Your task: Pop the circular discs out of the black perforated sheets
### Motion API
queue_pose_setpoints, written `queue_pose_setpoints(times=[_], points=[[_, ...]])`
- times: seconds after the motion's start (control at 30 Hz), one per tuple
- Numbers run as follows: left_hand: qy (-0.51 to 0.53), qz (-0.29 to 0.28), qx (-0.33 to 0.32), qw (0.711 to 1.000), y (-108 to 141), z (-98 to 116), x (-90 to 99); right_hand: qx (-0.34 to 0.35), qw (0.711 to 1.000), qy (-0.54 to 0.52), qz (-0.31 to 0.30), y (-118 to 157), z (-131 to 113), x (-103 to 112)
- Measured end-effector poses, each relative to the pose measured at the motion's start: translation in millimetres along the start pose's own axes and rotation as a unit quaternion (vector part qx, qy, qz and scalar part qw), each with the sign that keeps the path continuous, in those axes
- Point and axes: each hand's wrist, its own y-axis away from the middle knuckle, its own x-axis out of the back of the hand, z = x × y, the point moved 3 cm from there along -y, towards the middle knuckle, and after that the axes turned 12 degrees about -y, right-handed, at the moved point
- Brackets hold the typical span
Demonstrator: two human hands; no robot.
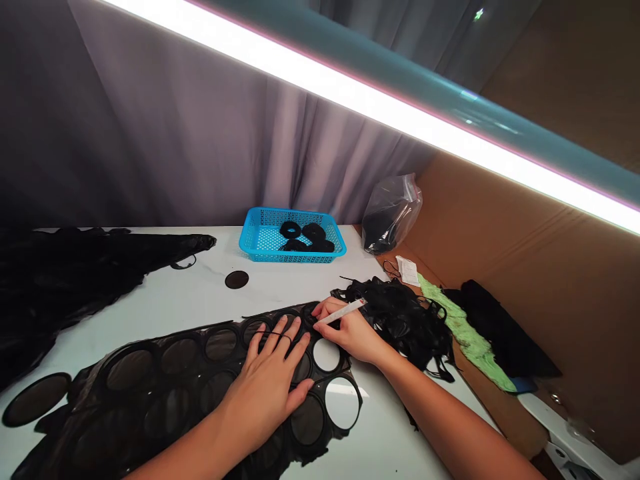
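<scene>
A black sheet (193, 337) with rows of round cut outlines lies across the white table. My left hand (267, 380) is spread flat on it, fingers apart, with a thin black strip running across the fingers. In my right hand (350, 330), closed at the sheet's upper right corner, is a slim white pen-like tool (343, 311) with a reddish end. Its working tip is hidden by the fingers. Just below that hand, two round holes in the sheet show the white tabletop (327, 355). Dark discs fill most of the other outlines.
Behind the sheet stands a blue basket (260, 257) with several black rings. A tangle of black scraps (410, 317) lies right, near a clear plastic bag (393, 213) and green cloth (465, 333). Loose black material (75, 287) is at left; one dark disc (237, 279) lies apart.
</scene>
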Motion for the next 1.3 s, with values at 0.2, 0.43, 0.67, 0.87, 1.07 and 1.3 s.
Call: queue_pose_setpoints(times=[0.2,0.43,0.67,0.87,1.07,1.3], points=[[0.002,0.019,-0.001,1.000,1.9,-0.4,-2.8,0.065,0.988,0.136,-0.026,4.6,-4.8,-18.0],[0.003,-0.002,0.004,1.000,0.6,-0.7,-0.7,0.003,0.960,0.184,0.211,1.4,4.5,53.9],[0.021,0.009,0.004,1.000,1.8,-3.0,-2.1,-0.133,0.943,0.151,0.264,17.6,31.0,115.0],[0.103,0.014,0.012,0.994,2.5,-3.6,15.8,-0.089,0.957,0.056,0.271,17.9,22.9,111.1],[0.310,0.049,0.060,0.948,-20.5,1.8,62.6,-0.041,0.965,-0.073,0.247,20.0,0.0,94.1],[0.361,0.046,0.068,0.929,-73.5,16.2,73.3,-0.024,0.949,-0.240,0.203,19.3,-24.2,52.5]])
